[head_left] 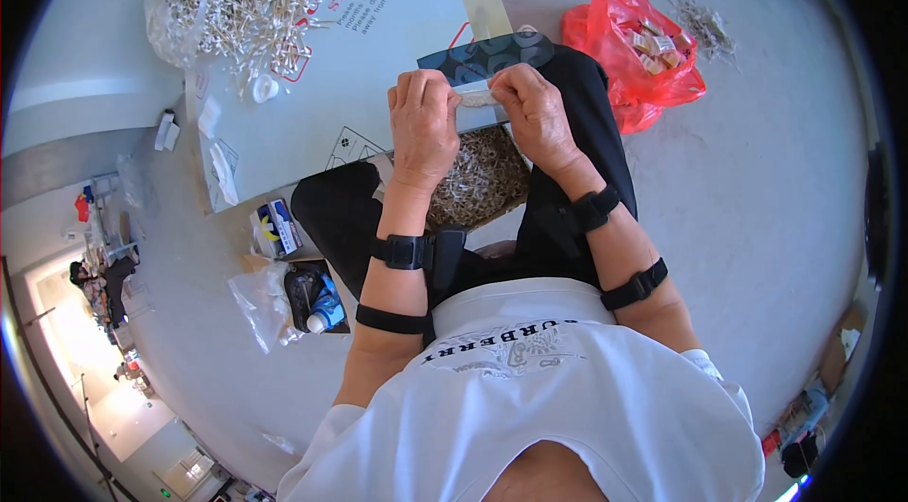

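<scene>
Close together near the table's front edge, my left hand (423, 119) and my right hand (537, 114) are both closed, with fingers curled in. Between them they hold a small whitish, see-through strip or packet (477, 98) by its two ends; I cannot make out its exact kind. Just beyond it lies a dark sheet with a round pattern (492, 58), reaching toward my right knee. Below my hands, between my thighs, a cardboard box (484, 214) holds many small thin silvery and brown pieces (480, 176).
A clear plastic bag (168, 15) of small silvery-white pieces lies spread on the table (326, 114), beside a white roll (265, 88). To the right, a red plastic bag (667, 90) of small packs stands on the floor. At left are a box with a blue-capped bottle (326, 305) and a small carton (277, 226).
</scene>
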`<action>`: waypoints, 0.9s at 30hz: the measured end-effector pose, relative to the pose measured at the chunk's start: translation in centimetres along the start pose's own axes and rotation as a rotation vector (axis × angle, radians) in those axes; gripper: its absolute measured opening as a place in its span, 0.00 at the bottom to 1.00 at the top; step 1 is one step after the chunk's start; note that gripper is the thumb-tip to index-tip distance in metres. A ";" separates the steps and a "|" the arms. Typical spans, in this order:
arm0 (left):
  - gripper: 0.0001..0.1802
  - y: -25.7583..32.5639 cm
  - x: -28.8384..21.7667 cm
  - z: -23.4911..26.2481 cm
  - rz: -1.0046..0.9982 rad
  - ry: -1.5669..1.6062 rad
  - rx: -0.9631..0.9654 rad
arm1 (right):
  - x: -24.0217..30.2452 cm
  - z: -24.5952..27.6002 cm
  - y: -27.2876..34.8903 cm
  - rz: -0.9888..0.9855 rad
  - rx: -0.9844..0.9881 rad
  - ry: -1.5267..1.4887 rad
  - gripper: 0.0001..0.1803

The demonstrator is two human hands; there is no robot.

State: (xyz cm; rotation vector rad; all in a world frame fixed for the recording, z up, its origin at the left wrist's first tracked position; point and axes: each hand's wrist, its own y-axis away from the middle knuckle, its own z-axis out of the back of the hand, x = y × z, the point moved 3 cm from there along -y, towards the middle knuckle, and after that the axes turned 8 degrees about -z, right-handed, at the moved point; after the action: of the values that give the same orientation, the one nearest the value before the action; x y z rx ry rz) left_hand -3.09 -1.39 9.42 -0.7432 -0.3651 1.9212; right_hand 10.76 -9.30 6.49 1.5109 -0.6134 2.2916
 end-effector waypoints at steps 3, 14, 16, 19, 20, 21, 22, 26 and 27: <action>0.11 -0.3 -0.4 0.7 -0.019 0.015 -0.030 | 0.6 0.3 -0.1 -0.016 -0.007 -0.076 0.03; 0.10 -2.6 -3.4 1.9 -0.193 0.046 -0.036 | 3.1 1.3 0.6 0.143 -0.072 -0.065 0.07; 0.10 -2.8 -3.4 1.9 -0.202 0.036 -0.057 | 3.1 2.5 0.5 0.129 -0.067 -0.034 0.08; 0.10 -2.6 -1.7 1.6 -0.170 0.022 -0.052 | 1.7 5.8 0.1 0.042 -0.291 -0.020 0.04; 0.10 -2.3 -0.7 1.7 -0.119 0.003 -0.045 | 0.0 7.4 -0.4 -0.092 -0.369 -0.029 0.03; 0.10 -1.9 0.2 2.0 -0.062 -0.025 -0.040 | -0.6 9.0 -0.7 -0.280 -0.388 -0.185 0.03; 0.10 -1.7 0.3 1.8 -0.067 -0.019 -0.041 | -2.0 11.1 -1.1 -0.261 -0.493 -0.170 0.05; 0.10 -0.2 0.9 0.9 0.027 -0.008 0.066 | -7.8 18.3 -4.2 -0.216 -0.706 0.101 0.03; 0.10 0.0 0.6 0.5 0.033 0.008 0.095 | -10.1 20.0 -5.1 -0.242 -0.727 0.185 0.05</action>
State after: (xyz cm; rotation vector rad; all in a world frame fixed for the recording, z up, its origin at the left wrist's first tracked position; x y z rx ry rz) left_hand -3.56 -0.83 9.59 -0.6980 -0.2555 1.9516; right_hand 32.81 -15.72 4.95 0.9488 -1.0028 1.7148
